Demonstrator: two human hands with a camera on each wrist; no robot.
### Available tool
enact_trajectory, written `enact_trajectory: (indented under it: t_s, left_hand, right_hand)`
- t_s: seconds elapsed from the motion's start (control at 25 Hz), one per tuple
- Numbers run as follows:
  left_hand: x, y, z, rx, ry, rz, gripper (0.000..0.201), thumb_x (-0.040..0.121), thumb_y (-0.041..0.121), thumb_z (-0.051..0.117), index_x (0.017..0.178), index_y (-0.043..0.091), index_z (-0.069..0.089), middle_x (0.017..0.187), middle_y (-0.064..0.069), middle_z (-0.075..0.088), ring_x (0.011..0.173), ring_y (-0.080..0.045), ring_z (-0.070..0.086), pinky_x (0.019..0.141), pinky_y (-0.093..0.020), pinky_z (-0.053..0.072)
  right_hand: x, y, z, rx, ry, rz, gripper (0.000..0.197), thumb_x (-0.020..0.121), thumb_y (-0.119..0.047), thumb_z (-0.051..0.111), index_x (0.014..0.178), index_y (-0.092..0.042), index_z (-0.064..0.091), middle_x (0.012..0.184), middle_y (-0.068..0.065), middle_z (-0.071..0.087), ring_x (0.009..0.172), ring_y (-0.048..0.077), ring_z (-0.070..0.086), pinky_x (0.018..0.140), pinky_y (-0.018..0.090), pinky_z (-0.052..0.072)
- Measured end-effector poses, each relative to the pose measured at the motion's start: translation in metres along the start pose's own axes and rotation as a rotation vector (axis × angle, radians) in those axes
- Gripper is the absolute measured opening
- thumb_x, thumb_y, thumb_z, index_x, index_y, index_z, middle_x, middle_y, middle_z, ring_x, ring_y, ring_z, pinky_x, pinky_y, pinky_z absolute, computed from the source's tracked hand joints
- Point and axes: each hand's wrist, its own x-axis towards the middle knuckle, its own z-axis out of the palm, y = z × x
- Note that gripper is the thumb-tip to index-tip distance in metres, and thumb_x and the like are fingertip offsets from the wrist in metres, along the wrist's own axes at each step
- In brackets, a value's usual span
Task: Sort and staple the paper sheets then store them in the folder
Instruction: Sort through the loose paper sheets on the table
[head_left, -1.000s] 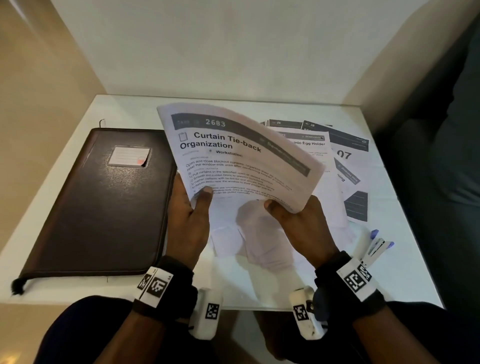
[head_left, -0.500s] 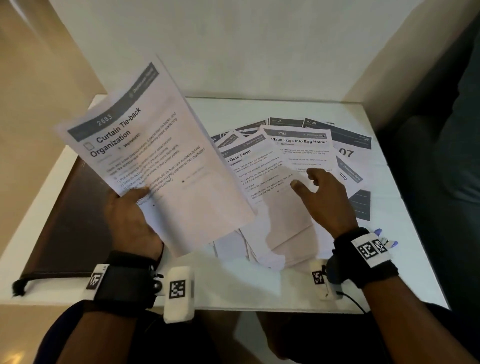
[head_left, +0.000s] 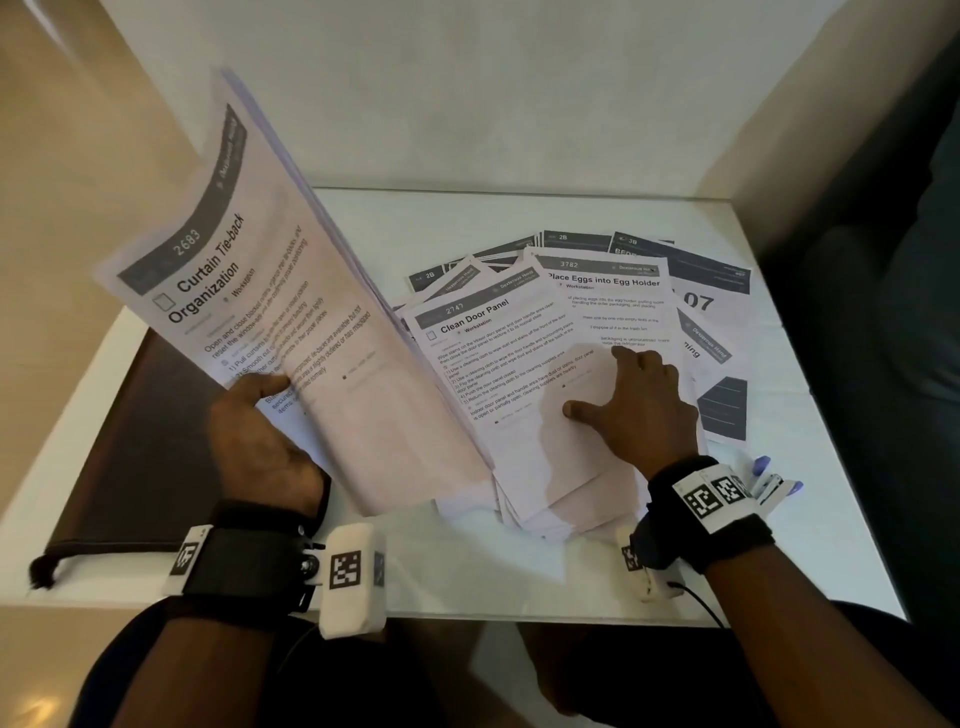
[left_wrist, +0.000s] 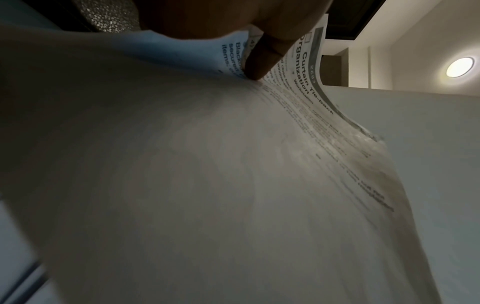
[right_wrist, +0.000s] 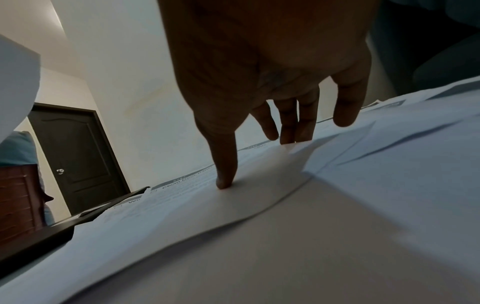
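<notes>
Beside the folder (head_left: 119, 441), left hand (head_left: 260, 441) pinches a sagging sheaf (head_left: 291, 312) that could slip loose, while right hand (head_left: 634, 410), fingers spread, presses fanned sheets (head_left: 519, 364) liable to slide

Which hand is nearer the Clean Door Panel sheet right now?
Right. The right hand rests on the Clean Door Panel sheet; the left hand holds the Curtain Tie-back stack raised beside it.

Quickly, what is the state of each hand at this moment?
Left hand: grips the lifted Curtain Tie-back sheets, thumb on top.
Right hand: open, fingers spread, touching the Clean Door Panel sheet on the table.
</notes>
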Motion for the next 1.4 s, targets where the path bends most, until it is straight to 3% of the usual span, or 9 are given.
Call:
enact_trajectory:
  t_s: [0.16, 0.28, 0.44, 0.68, 0.88, 1.0, 1.16, 1.28, 1.4]
  left_hand:
    - [0.002, -0.002, -0.002, -0.074, -0.035, -0.041, 0.04, 0.076, 0.008, 0.053, 0.114, 0.019, 0.06, 0.092, 0.003, 0.072, 0.072, -0.009, 0.075, 0.065, -0.024, 0.061]
    - [0.005, -0.003, -0.005, -0.096, -0.025, -0.065, 0.027, 0.099, 0.006, 0.038, 0.11, 0.019, 0.059, 0.082, 0.002, 0.073, 0.07, -0.01, 0.074, 0.065, -0.025, 0.062]
    - [0.006, -0.002, -0.003, -0.067, -0.031, -0.065, 0.029, 0.102, 0.009, 0.035, 0.12, 0.019, 0.056, 0.093, 0.002, 0.07, 0.076, -0.011, 0.074, 0.07, -0.027, 0.062]
    - [0.007, -0.003, -0.004, -0.069, -0.04, -0.07, 0.029, 0.099, 0.008, 0.038, 0.121, 0.019, 0.055, 0.087, 0.003, 0.072, 0.073, -0.011, 0.075, 0.066, -0.027, 0.062]
    - [0.002, -0.006, 0.006, 0.02, 0.021, -0.041, 0.027, 0.106, 0.004, 0.029, 0.106, 0.011, 0.055, 0.071, 0.007, 0.07, 0.055, 0.001, 0.067, 0.054, -0.012, 0.055]
    - [0.012, -0.006, -0.005, 0.054, 0.036, -0.082, 0.035, 0.103, 0.012, 0.037, 0.132, 0.016, 0.055, 0.1, 0.003, 0.065, 0.078, -0.009, 0.071, 0.07, -0.024, 0.06]
    - [0.009, -0.012, -0.008, 0.143, -0.002, -0.128, 0.018, 0.101, 0.016, 0.042, 0.115, 0.019, 0.053, 0.092, 0.004, 0.058, 0.084, -0.01, 0.06, 0.071, -0.028, 0.054]
    - [0.006, -0.018, -0.006, 0.182, -0.016, -0.092, 0.016, 0.098, 0.013, 0.045, 0.104, 0.021, 0.057, 0.093, 0.004, 0.059, 0.083, -0.011, 0.058, 0.082, -0.03, 0.048]
    - [0.011, -0.02, -0.009, 0.179, -0.041, -0.135, 0.035, 0.082, 0.02, 0.06, 0.117, 0.018, 0.058, 0.111, -0.004, 0.062, 0.101, -0.02, 0.062, 0.096, -0.039, 0.05]
  right_hand:
    - [0.001, -0.001, 0.0, 0.043, -0.003, 0.034, 0.098, 0.076, -0.062, 0.077, 0.151, -0.018, 0.032, 0.144, 0.01, 0.037, 0.136, 0.031, 0.035, 0.094, 0.054, 0.044]
    - [0.001, -0.001, -0.001, 0.076, -0.008, 0.071, 0.101, 0.073, -0.061, 0.08, 0.151, -0.021, 0.03, 0.145, 0.008, 0.033, 0.136, 0.032, 0.037, 0.097, 0.058, 0.041]
    - [0.0, -0.006, -0.004, 0.138, -0.016, 0.094, 0.099, 0.075, -0.056, 0.082, 0.15, -0.024, 0.027, 0.146, 0.007, 0.038, 0.133, 0.034, 0.046, 0.101, 0.059, 0.037]
    - [0.0, -0.004, -0.011, 0.234, 0.029, 0.001, 0.037, 0.092, -0.035, 0.07, 0.122, -0.014, 0.06, 0.12, 0.01, 0.069, 0.106, 0.033, 0.064, 0.083, 0.036, 0.048]
    - [-0.012, -0.014, -0.014, 0.3, 0.094, -0.209, 0.021, 0.1, -0.023, 0.058, 0.119, -0.015, 0.063, 0.107, 0.011, 0.072, 0.095, 0.034, 0.064, 0.08, 0.042, 0.054]
    - [-0.02, -0.015, -0.013, 0.351, 0.168, -0.319, 0.025, 0.101, -0.021, 0.056, 0.125, -0.018, 0.065, 0.11, 0.005, 0.073, 0.096, 0.028, 0.066, 0.076, 0.03, 0.048]
    - [-0.037, -0.022, -0.017, 0.588, 0.254, -0.347, 0.025, 0.102, -0.02, 0.058, 0.125, -0.02, 0.067, 0.105, -0.01, 0.07, 0.093, 0.008, 0.063, 0.073, 0.009, 0.045]
    - [-0.059, -0.037, -0.012, 0.657, 0.32, -0.456, 0.029, 0.102, -0.017, 0.06, 0.131, -0.02, 0.065, 0.107, -0.018, 0.067, 0.091, -0.003, 0.061, 0.078, 0.006, 0.047]
    - [-0.076, -0.045, -0.005, 0.724, 0.373, -0.499, 0.031, 0.101, -0.015, 0.061, 0.132, -0.017, 0.065, 0.112, -0.013, 0.07, 0.094, -0.002, 0.065, 0.081, 0.008, 0.049]
